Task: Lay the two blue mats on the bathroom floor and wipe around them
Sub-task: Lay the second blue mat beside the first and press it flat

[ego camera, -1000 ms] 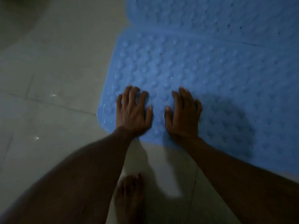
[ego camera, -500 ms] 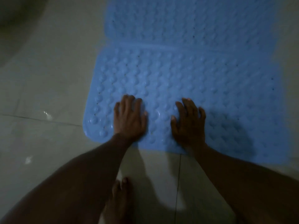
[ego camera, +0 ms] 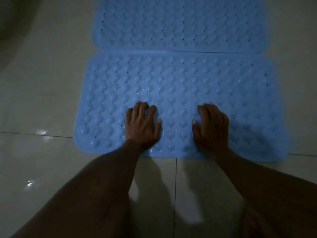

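Two blue bumpy rubber mats lie flat on the pale tiled floor, long edges touching. The near mat [ego camera: 180,86] fills the middle of the view; the far mat [ego camera: 180,23] runs across the top and is cut off by the frame. My left hand [ego camera: 141,125] presses palm down on the near mat close to its front edge, fingers slightly spread. My right hand [ego camera: 211,126] rests palm down on the same mat a little to the right, fingers together. Neither hand holds anything.
Glossy pale floor tiles [ego camera: 42,100] with grout lines surround the mats, with wet-looking glints at the left. A dark curved shape [ego camera: 10,23] fills the top left corner. The room is dim.
The view has pulled back and shifted, so both mats show more fully. My hands have moved further apart on the near mat. My foot has dropped out of sight.
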